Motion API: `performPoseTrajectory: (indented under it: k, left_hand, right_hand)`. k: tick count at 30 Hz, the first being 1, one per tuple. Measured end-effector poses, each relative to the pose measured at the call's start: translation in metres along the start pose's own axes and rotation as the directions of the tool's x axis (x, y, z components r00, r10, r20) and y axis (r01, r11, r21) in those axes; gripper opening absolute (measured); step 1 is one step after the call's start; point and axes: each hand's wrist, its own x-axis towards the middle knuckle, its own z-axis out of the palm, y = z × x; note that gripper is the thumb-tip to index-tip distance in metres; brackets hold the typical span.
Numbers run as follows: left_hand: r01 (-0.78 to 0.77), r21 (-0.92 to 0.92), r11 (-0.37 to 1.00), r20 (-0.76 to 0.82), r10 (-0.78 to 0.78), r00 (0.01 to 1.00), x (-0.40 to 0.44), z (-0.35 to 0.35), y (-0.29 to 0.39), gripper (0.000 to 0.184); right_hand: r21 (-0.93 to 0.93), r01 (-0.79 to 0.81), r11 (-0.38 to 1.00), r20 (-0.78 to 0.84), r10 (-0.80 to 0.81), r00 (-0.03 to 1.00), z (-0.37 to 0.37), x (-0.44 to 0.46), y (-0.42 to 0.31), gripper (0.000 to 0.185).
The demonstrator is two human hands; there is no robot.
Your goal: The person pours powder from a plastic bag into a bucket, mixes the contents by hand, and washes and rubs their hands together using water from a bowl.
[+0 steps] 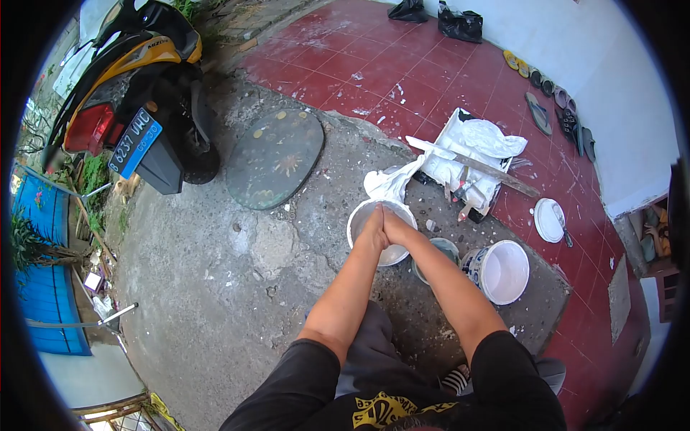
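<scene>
My left hand (372,228) and my right hand (396,225) are pressed together over the mouth of a white bucket (353,215). Both point down into it, so their fingers are mostly hidden, and I cannot make out anything held between them. Touching or close behind the bucket's far rim is a crumpled white plastic bag (388,183). Just right of my right forearm stands a second bucket, greyish (447,248), partly covered by the arm. Beside it is a larger white bucket (505,271) with printing on its side.
A white-smeared tray (460,169) holds a wooden strip (496,172) and tools. A round white lid (549,220) lies on red tiles (402,79). A motorbike (144,93) is parked at left, near a dark oval slab (277,159). Sandals (537,113) line the wall.
</scene>
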Motion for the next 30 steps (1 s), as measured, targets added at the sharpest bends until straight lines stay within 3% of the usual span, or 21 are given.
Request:
performPoseTrajectory:
  k: [1, 2, 3, 4, 5, 6, 7, 10, 11, 12, 13, 15, 16, 18, 19, 21, 23, 24, 26, 29, 30]
  left_hand:
    - [-0.008, 0.123, 0.992, -0.021, 0.010, 1.000, -0.006, 0.003, 0.001, 0.046]
    - [-0.007, 0.125, 0.992, -0.019, 0.010, 1.000, 0.000, 0.000, 0.002, 0.046]
    - [-0.041, 0.245, 0.969, 0.038, 0.033, 0.999, 0.014, -0.007, 0.001, 0.047]
    - [-0.085, 0.358, 0.930, 0.102, 0.052, 0.993, 0.016, -0.007, 0.002, 0.047]
    - [-0.082, 0.358, 0.930, 0.103, 0.049, 0.994, 0.019, -0.006, -0.001, 0.047]
    - [-0.093, 0.241, 0.966, 0.064, 0.080, 0.995, 0.015, -0.004, -0.002, 0.046]
    - [-0.106, 0.119, 0.987, 0.018, 0.105, 0.994, 0.013, -0.004, -0.004, 0.045]
    - [-0.136, -0.051, 0.989, 0.067, 0.139, 0.988, 0.046, -0.011, -0.008, 0.039]
    - [-0.119, -0.049, 0.992, 0.064, 0.122, 0.991, 0.052, -0.009, -0.008, 0.039]
    - [-0.202, -0.082, 0.976, 0.116, 0.211, 0.970, 0.043, -0.006, -0.005, 0.037]
    - [-0.278, -0.118, 0.953, 0.163, 0.295, 0.942, 0.029, -0.004, -0.006, 0.035]
    - [-0.309, -0.060, 0.949, 0.195, 0.315, 0.929, -0.012, 0.012, 0.000, 0.035]
    - [-0.325, -0.037, 0.945, 0.207, 0.326, 0.923, -0.014, 0.014, 0.001, 0.043]
    - [-0.355, 0.044, 0.934, 0.169, 0.343, 0.924, -0.032, 0.022, -0.005, 0.048]
    - [-0.388, 0.124, 0.913, 0.135, 0.372, 0.918, -0.047, 0.028, -0.008, 0.054]
    - [-0.398, 0.100, 0.912, 0.191, 0.375, 0.907, -0.066, 0.036, -0.023, 0.057]
    - [-0.655, 0.466, 0.595, 0.244, 0.625, 0.742, -0.064, 0.039, -0.039, 0.051]
    - [-0.704, 0.482, 0.522, 0.246, 0.690, 0.681, -0.059, 0.039, -0.046, 0.045]
    - [-0.649, 0.564, 0.510, 0.240, 0.651, 0.720, -0.048, 0.035, -0.050, 0.044]
    - [-0.557, 0.648, 0.520, 0.203, 0.586, 0.784, -0.058, 0.045, -0.043, 0.045]
    - [-0.553, 0.539, 0.636, 0.168, 0.562, 0.810, -0.052, 0.047, -0.040, 0.046]
  right_hand:
    - [-0.001, -0.005, 1.000, -0.003, 0.005, 1.000, -0.004, -0.007, -0.001, 0.041]
    - [-0.377, 0.204, 0.904, 0.072, -0.191, 0.979, -0.009, -0.013, -0.003, 0.037]
    - [-0.671, 0.387, 0.632, 0.215, -0.334, 0.918, -0.014, -0.020, -0.011, 0.033]
    - [-0.674, 0.387, 0.629, 0.215, -0.335, 0.917, -0.021, -0.022, -0.020, 0.033]
    - [-0.698, 0.415, 0.584, 0.345, -0.235, 0.909, -0.029, -0.023, -0.027, 0.032]
    - [-0.712, 0.449, 0.540, 0.460, -0.124, 0.879, -0.036, -0.024, -0.038, 0.034]
    - [-0.711, 0.448, 0.542, 0.461, -0.121, 0.879, -0.045, -0.030, -0.054, 0.034]
    - [-0.636, 0.330, 0.698, 0.432, -0.032, 0.901, -0.060, -0.047, -0.073, 0.032]
    - [-0.453, 0.408, 0.793, 0.334, -0.273, 0.902, -0.060, -0.050, -0.068, 0.034]
    - [-0.258, 0.498, 0.828, 0.171, -0.468, 0.867, -0.060, -0.056, -0.060, 0.035]
    - [-0.252, 0.471, 0.845, 0.169, -0.441, 0.882, -0.059, -0.062, -0.055, 0.035]
    - [-0.239, 0.616, 0.750, 0.093, -0.614, 0.784, -0.063, -0.065, -0.058, 0.048]
    - [-0.238, 0.607, 0.759, 0.091, -0.604, 0.792, -0.064, -0.071, -0.060, 0.048]
    - [-0.477, 0.509, 0.717, 0.171, -0.492, 0.854, -0.068, -0.078, -0.066, 0.063]
    - [-0.477, 0.503, 0.721, 0.165, -0.488, 0.857, -0.067, -0.079, -0.064, 0.063]
    - [-0.556, 0.386, 0.736, 0.106, -0.398, 0.911, -0.065, -0.078, -0.053, 0.078]
    - [-0.613, 0.354, 0.707, 0.081, -0.389, 0.918, -0.064, -0.075, -0.037, 0.083]
    - [-0.699, 0.334, 0.632, 0.093, -0.383, 0.919, -0.063, -0.078, -0.035, 0.085]
    - [-0.774, 0.314, 0.550, 0.110, -0.372, 0.922, -0.063, -0.083, -0.033, 0.086]
    - [-0.724, 0.331, 0.605, 0.081, -0.402, 0.912, -0.070, -0.093, -0.042, 0.070]
    - [-0.715, 0.360, 0.599, 0.128, -0.395, 0.910, -0.073, -0.092, -0.043, 0.068]
